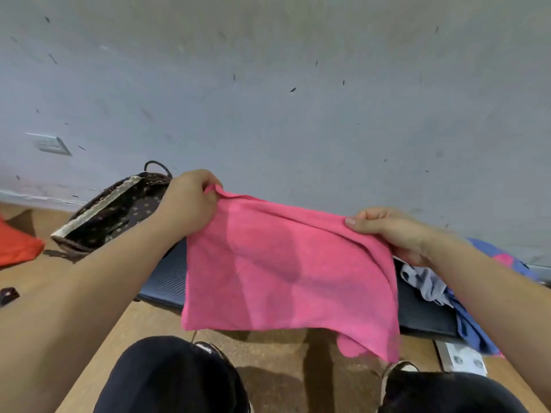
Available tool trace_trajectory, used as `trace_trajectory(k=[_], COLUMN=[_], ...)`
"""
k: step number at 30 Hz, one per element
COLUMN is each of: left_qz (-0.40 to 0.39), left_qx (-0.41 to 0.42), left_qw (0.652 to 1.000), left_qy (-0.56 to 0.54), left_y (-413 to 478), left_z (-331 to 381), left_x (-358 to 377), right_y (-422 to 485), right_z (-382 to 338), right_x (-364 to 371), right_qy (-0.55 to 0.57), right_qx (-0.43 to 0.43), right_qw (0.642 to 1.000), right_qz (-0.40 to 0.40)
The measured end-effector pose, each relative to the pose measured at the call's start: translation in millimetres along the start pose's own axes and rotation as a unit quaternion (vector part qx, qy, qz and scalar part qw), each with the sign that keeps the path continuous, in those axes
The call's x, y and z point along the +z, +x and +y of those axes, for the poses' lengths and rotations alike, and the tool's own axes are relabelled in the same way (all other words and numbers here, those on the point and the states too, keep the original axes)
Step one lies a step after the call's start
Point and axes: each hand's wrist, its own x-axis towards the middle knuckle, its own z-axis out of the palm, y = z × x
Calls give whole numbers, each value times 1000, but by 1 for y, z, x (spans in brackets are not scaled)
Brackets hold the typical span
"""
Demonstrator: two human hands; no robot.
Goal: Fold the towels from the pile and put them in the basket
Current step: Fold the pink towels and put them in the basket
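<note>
The left hand (187, 204) and the right hand (393, 231) each pinch a top corner of the pink towel (286, 269), holding it spread in the air above the dark mat (167, 278). The basket (98, 208) on the left shows only its lining (no towel visible inside). The pile (429, 281) waits on the right, so the task looks barely begun.

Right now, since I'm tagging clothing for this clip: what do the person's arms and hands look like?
The left forearm and right forearm are bare, with no sleeves in view. The left hand and right hand wear no gloves; no ring, watch or bracelet shows.
</note>
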Motion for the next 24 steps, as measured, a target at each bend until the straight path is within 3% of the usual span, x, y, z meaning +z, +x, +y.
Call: trace_trajectory(k=[3, 6, 9, 13, 15, 18, 20, 24], left_qz=[-40, -67, -88, -92, -94, -93, -117, -270], left_qx=[-24, -53, -99, -150, -150, -125, -96, -106], left_qw=[998, 994, 987, 982, 983, 987, 988, 951], left_qy=[37, 62, 89, 62, 53, 30, 26, 104], left_y=[41, 77, 98, 105, 98, 67, 37, -11], left_z=[-40, -80, -113, -139, -139, -125, -111, -92], left_x=[35, 72, 104, 132, 136, 135, 138, 159], right_y=[54, 119, 177, 216, 215, 191, 168, 123], right_z=[1, 12, 28, 60, 71, 76, 79, 96], right_x=[11, 25, 38, 48, 51, 63, 79, 117], right_qy=[-33, -197, -324, -374, -408, -414, -418, -523], right_qx=[-10, -27, -13, 27, 5, -72, -73, 80], right_qw=[994, 959, 920, 897, 880, 881, 891, 846], right_qz=[102, 200, 219, 235, 244, 218, 162, 64])
